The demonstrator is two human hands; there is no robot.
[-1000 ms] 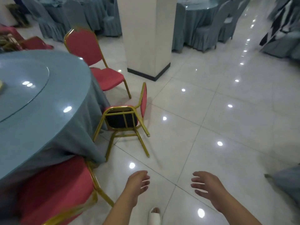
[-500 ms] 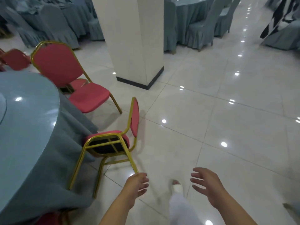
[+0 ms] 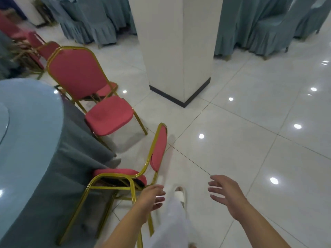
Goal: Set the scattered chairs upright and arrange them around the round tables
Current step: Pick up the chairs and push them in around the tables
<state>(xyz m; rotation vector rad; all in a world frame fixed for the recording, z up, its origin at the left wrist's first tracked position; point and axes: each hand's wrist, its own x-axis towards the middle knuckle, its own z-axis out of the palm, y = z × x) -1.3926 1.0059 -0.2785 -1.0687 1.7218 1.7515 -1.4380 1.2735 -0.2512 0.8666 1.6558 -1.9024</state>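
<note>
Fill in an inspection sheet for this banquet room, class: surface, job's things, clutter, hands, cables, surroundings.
Surface: glossy tiled floor, glare spots.
Job's things: tipped chair lies by the table; upright chair stands just beyond it.
Clutter: nothing seen.
Hands: left hand open, near the tipped chair's frame; right hand open, over the floor.
Cables: nothing seen.
Surroundings: white pillar, covered chairs behind.

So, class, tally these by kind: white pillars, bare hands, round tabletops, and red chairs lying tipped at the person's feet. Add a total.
White pillar: 1
Bare hands: 2, left hand and right hand
Round tabletop: 1
Tipped red chair: 1
Total: 5
</note>
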